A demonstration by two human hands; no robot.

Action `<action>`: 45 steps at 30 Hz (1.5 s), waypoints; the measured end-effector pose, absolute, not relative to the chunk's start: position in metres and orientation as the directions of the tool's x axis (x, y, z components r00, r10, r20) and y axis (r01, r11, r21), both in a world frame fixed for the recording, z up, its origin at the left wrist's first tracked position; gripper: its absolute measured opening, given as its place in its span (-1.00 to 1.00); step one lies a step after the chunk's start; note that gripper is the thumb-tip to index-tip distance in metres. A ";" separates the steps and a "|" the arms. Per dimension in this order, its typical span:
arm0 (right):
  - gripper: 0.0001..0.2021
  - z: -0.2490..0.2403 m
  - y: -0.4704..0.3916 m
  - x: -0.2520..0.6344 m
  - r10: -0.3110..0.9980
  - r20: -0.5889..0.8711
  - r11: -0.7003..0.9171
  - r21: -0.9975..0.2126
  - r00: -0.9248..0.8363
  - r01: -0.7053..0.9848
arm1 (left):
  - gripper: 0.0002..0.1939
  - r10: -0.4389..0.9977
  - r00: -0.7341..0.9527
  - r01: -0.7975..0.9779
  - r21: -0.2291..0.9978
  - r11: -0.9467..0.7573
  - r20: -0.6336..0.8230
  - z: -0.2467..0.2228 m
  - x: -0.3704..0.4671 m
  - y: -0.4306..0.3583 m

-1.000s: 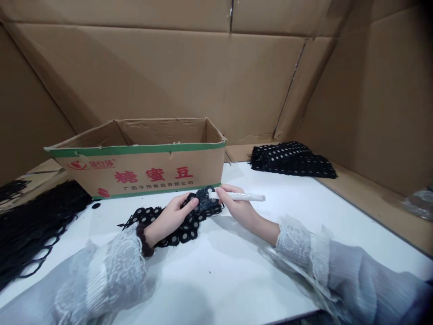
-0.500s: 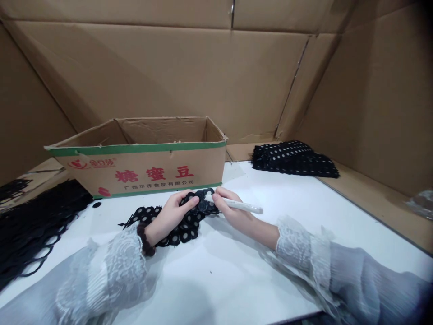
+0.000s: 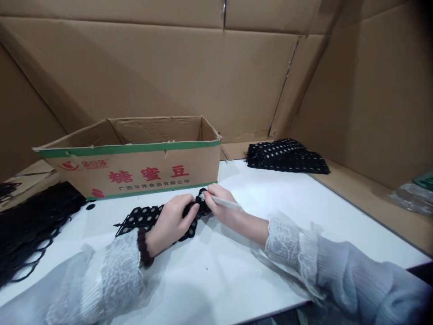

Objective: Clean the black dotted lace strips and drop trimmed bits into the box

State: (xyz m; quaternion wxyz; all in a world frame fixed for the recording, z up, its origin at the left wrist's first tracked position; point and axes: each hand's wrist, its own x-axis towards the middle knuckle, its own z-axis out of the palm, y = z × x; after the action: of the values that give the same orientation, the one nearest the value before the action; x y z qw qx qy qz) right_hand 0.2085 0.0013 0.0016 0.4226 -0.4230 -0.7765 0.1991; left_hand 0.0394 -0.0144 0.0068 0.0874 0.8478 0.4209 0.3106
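Note:
A black openwork fabric with pale round dots (image 3: 144,215) lies on the white tabletop in front of the cardboard box. My left hand (image 3: 174,219) is closed on this fabric, its thumb and fingers bunching the right part. Just right of it, my right hand (image 3: 221,205) holds a white pen-like tool (image 3: 226,203) in a pinch, the tool's left end at the bunched fabric. The fingers of both hands nearly meet there, and the exact contact at the tip is too small to make out.
An open cardboard box (image 3: 149,170) stands behind my hands. Black netted material (image 3: 37,225) spreads at the left. A folded stack of dotted black fabric (image 3: 287,155) lies at the back right. Clear plastic (image 3: 414,196) sits at the far right. Cardboard walls (image 3: 152,72) enclose the table.
My left hand has turned over the fabric and covers more of it. The fabric's right end is now bunched up between my hands. The view has shifted slightly to the right.

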 end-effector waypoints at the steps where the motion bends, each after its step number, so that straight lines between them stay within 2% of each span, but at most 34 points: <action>1: -0.72 0.003 0.002 0.211 0.847 0.451 0.531 -0.707 -0.280 0.467 | -0.79 0.786 0.440 0.654 0.445 -0.612 0.434 0.007 0.039 -0.014; 4: -0.68 0.005 0.002 0.217 0.888 0.350 0.445 -0.814 -0.297 0.372 | -0.78 0.826 0.401 0.641 0.522 -0.562 0.396 0.008 0.038 -0.010; 7: -0.67 0.004 0.003 0.220 0.902 0.327 0.408 -0.859 -0.283 0.309 | -0.83 0.839 0.351 0.648 0.540 -0.538 0.415 0.007 0.037 -0.006; 9: -0.66 0.003 0.003 0.220 0.904 0.324 0.401 -0.869 -0.277 0.291 | -0.83 0.818 0.302 0.671 0.500 -0.547 0.490 0.007 0.037 -0.005; 11: -0.66 0.004 0.002 0.218 0.903 0.324 0.401 -0.872 -0.281 0.283 | -0.84 0.772 0.294 0.718 0.402 -0.567 0.564 0.006 0.037 -0.005; 14: -0.67 0.006 -0.001 0.216 0.894 0.332 0.413 -0.872 -0.302 0.264 | -0.86 0.740 0.347 0.750 0.303 -0.588 0.577 0.006 0.036 -0.007; 16: -0.68 0.008 -0.004 0.216 0.885 0.337 0.423 -0.870 -0.322 0.251 | -0.84 0.756 0.349 0.735 0.338 -0.587 0.554 0.007 0.036 -0.007; 22: -0.69 0.007 -0.006 0.215 0.886 0.329 0.419 -0.870 -0.327 0.259 | -0.84 0.813 0.367 0.572 0.580 -0.580 0.452 0.010 0.037 -0.006; 25: -0.68 0.004 -0.005 0.214 0.899 0.308 0.393 -0.881 -0.312 0.263 | -0.84 0.850 0.334 0.538 0.658 -0.528 0.409 0.009 0.040 -0.006; 28: -0.69 0.002 -0.004 0.215 0.913 0.285 0.364 -0.892 -0.290 0.269 | -0.83 0.882 0.255 0.568 0.677 -0.468 0.396 0.007 0.038 -0.002; 32: -0.70 -0.004 0.002 0.223 0.941 0.287 0.327 -0.904 -0.177 0.276 | -0.84 0.884 0.001 0.610 0.700 -0.370 0.467 0.009 0.023 0.007; 34: -0.69 -0.006 0.006 0.228 0.958 0.259 0.283 -0.921 -0.122 0.269 | -0.85 0.834 -0.066 0.675 0.640 -0.367 0.548 0.011 0.017 0.007; 35: -0.68 -0.007 0.008 0.229 0.963 0.246 0.267 -0.928 -0.110 0.259 | -0.86 0.801 -0.035 0.721 0.570 -0.394 0.598 0.011 0.017 0.004; 38: -0.67 -0.007 0.009 0.229 0.967 0.220 0.244 -0.947 -0.131 0.208 | -0.91 0.682 0.224 0.786 0.285 -0.549 0.696 0.011 0.027 -0.009; 40: -0.66 -0.004 0.006 0.226 0.968 0.195 0.219 -0.965 -0.160 0.148 | -0.92 0.636 0.362 0.763 0.175 -0.622 0.682 0.009 0.036 -0.017; 43: -0.68 0.002 -0.002 0.222 0.970 0.122 0.129 -0.992 -0.212 0.017 | -0.91 0.695 0.385 0.771 0.203 -0.604 0.607 0.004 0.045 -0.020; 45: -0.70 0.005 -0.007 0.222 0.968 0.049 0.051 -0.999 -0.247 0.001 | -0.90 0.746 0.379 0.781 0.243 -0.575 0.547 0.001 0.046 -0.017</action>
State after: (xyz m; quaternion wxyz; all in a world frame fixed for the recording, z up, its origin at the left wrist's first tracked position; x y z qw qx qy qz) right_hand 0.2218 -0.0070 0.0049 0.4445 -0.4228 -0.5725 0.5439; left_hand 0.0459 -0.0173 0.0007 -0.0276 0.8300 0.4601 0.3142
